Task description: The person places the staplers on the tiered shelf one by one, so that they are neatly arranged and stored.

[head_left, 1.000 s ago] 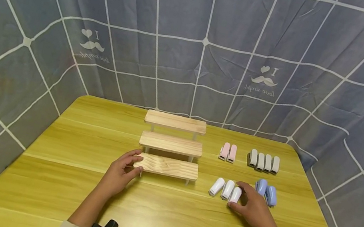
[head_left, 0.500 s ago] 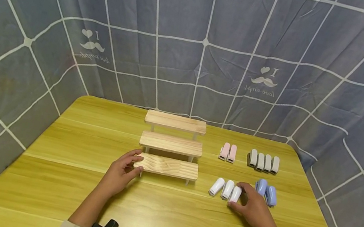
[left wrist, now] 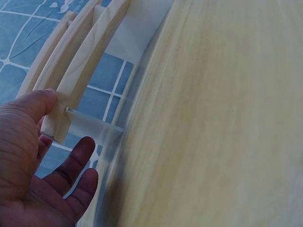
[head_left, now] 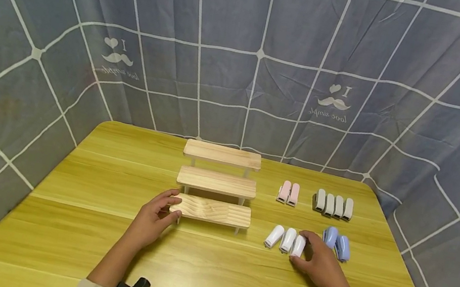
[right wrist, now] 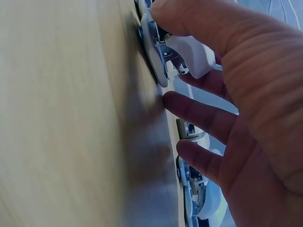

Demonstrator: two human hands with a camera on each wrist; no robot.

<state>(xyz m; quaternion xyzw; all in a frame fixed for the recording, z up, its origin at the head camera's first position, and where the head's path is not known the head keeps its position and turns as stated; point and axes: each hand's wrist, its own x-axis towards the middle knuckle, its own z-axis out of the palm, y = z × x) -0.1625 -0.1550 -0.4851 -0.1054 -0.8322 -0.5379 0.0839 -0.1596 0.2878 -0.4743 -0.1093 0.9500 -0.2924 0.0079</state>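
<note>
At the centre of the table stands a three-tier wooden display stand [head_left: 213, 211] with pale legs. My left hand [head_left: 153, 217] holds the left end of its lowest board, thumb at the front edge; in the left wrist view the other fingers [left wrist: 81, 156] stay apart from the wood. To the right, three white mini staplers lie side by side. Thumb and forefinger of my right hand [head_left: 322, 262] grip the rightmost white stapler [head_left: 298, 246] at its two ends. From the right wrist, the stapler's raised lever [right wrist: 194, 54] and metal mechanism show, while the thumb hides part of it.
Two blue staplers [head_left: 336, 243] lie just beyond the right hand. Two pink staplers [head_left: 288, 193] and several grey staplers [head_left: 333, 205] sit farther back on the wooden table [head_left: 207, 273]. A grey checked curtain [head_left: 223, 75] surrounds the table's back and sides.
The rightmost white stapler has turned slightly between the right hand's fingers and now lies a little straighter. The left hand and the stand stay where they were.
</note>
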